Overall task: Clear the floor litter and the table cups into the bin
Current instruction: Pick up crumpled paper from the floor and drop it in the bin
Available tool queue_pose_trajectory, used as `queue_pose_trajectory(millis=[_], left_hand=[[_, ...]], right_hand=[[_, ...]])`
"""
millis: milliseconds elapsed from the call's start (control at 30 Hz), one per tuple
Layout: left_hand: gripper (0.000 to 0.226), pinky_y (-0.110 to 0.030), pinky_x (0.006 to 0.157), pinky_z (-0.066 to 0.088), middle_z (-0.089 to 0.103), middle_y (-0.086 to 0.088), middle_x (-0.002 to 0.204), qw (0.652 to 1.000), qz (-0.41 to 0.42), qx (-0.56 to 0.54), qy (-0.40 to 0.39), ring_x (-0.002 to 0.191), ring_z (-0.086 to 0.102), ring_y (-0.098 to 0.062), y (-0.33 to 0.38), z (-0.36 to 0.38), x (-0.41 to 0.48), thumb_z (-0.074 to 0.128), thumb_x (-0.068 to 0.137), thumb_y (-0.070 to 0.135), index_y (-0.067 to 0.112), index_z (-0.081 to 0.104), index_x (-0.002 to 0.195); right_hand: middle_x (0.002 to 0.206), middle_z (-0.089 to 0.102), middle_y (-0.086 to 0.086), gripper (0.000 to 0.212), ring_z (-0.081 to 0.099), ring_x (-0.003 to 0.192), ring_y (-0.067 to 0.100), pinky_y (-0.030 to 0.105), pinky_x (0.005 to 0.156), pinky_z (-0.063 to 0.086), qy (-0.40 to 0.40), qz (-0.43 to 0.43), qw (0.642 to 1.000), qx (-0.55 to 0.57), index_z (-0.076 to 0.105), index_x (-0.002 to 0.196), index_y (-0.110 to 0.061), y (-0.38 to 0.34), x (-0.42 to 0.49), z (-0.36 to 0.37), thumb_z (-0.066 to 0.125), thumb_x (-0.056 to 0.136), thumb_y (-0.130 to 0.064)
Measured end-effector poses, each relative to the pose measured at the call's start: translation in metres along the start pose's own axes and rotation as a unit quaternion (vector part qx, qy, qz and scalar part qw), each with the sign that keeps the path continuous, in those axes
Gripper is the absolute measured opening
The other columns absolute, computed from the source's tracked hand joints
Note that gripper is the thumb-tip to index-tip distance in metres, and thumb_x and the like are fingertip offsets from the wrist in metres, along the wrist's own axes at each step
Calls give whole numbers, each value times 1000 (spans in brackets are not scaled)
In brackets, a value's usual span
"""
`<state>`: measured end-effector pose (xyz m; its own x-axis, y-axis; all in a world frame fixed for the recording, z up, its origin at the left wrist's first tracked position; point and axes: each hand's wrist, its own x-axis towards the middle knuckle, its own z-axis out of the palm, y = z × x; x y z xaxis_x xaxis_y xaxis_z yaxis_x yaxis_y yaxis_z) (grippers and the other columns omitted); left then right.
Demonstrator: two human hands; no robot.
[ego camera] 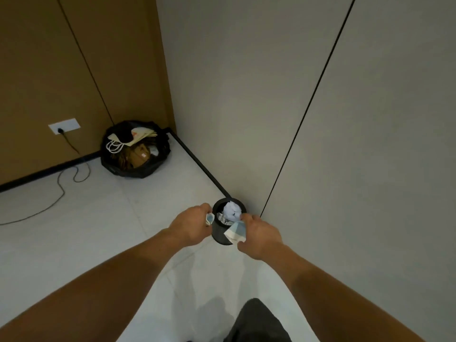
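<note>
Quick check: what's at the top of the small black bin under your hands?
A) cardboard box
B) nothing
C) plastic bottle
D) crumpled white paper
D: crumpled white paper fills the mouth of the small black bin; the left hand grips the left cup and the right hand the right cup.

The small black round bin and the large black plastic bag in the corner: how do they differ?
The small black round bin is a narrow, rigid cylinder; the large black plastic bag is wide and creased. The bin holds crumpled white paper; the bag holds a cream paper carrier bag and brown cardboard. Both are black, open and hold rubbish.
</note>
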<state>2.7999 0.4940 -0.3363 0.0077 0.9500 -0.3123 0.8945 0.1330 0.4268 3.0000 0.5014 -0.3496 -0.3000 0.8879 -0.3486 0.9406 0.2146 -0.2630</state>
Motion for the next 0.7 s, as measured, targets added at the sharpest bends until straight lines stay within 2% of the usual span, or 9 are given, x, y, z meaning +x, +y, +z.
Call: queue_pose_trajectory(millis=[133, 300, 433, 533, 700], left_hand=[[46, -29, 81, 48, 62, -7, 116, 999, 19, 14, -41, 98, 60, -24, 0, 1, 86, 60, 86, 26, 19, 46, 129], [45, -30, 85, 49, 61, -7, 118, 997, 7, 1, -75, 101, 60, -24, 1, -1, 201, 63, 87, 26, 17, 46, 128], [46, -29, 85, 45, 60, -11, 120, 994, -5, -12, -104, 106, 58, -27, -5, 7, 289, 63, 87, 23, 14, 47, 128], [44, -27, 78, 41, 60, -8, 119, 992, -20, -49, -116, 101, 58, -25, -16, 34, 349, 62, 87, 22, 16, 47, 128], [44, -24, 83, 41, 59, -6, 120, 987, -34, -76, -137, 105, 58, -21, -70, 125, 437, 59, 90, 25, 16, 45, 130]], right_hand=[[129, 51, 5, 68, 56, 113, 27, 38, 91, 50, -4, 23, 1000, 14, 32, 141, -25, 16, 77, -12, 64, 82, -39], [136, 46, 8, 79, 52, 119, 30, 37, 93, 46, -45, 16, 998, 27, 24, 148, -21, 43, 195, -20, 66, 83, -40], [137, 45, 10, 79, 53, 118, 29, 36, 93, 47, -71, 22, 997, 20, 24, 148, -19, 71, 278, -19, 65, 85, -38], [134, 45, 10, 74, 55, 114, 28, 35, 93, 48, -87, 25, 996, 23, 24, 146, -18, 93, 331, -1, 64, 87, -36], [134, 47, 7, 73, 54, 117, 26, 35, 92, 50, -82, 60, 994, 40, 26, 144, -21, 129, 415, 81, 67, 86, -36]])
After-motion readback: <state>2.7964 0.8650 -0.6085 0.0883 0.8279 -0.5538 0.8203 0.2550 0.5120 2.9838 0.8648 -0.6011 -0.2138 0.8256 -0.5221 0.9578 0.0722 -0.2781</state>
